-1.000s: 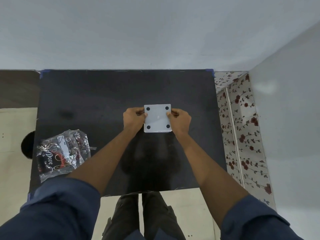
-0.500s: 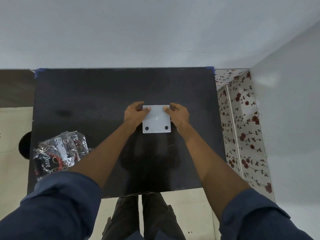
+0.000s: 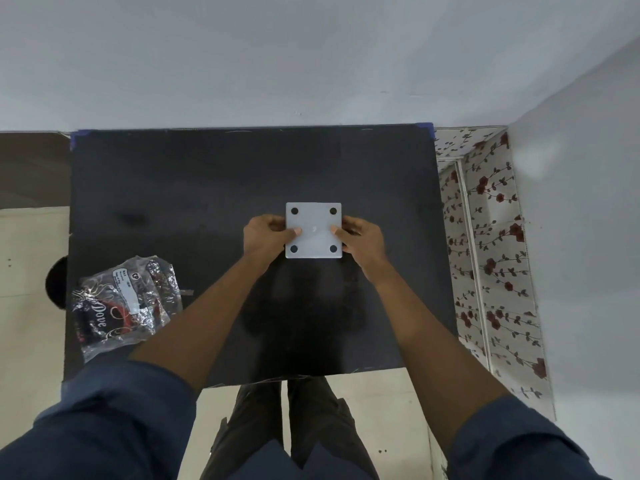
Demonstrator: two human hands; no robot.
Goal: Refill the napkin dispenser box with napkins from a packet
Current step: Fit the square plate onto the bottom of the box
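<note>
A white square napkin dispenser box lies on the black table, its flat face with four black round pads turned up. My left hand grips its left edge and my right hand grips its right edge, both thumbs pressed on the top face. A crinkled clear napkin packet with red, black and gold print lies at the table's front left, apart from both hands.
White walls stand behind the table and to the right. A panel with a red rose pattern runs along the table's right side. A dark round object sits on the pale floor left of the table.
My thumbs slid from the box's far corners toward its middle, so all four pads show again. The box stays at the same place on the table.
</note>
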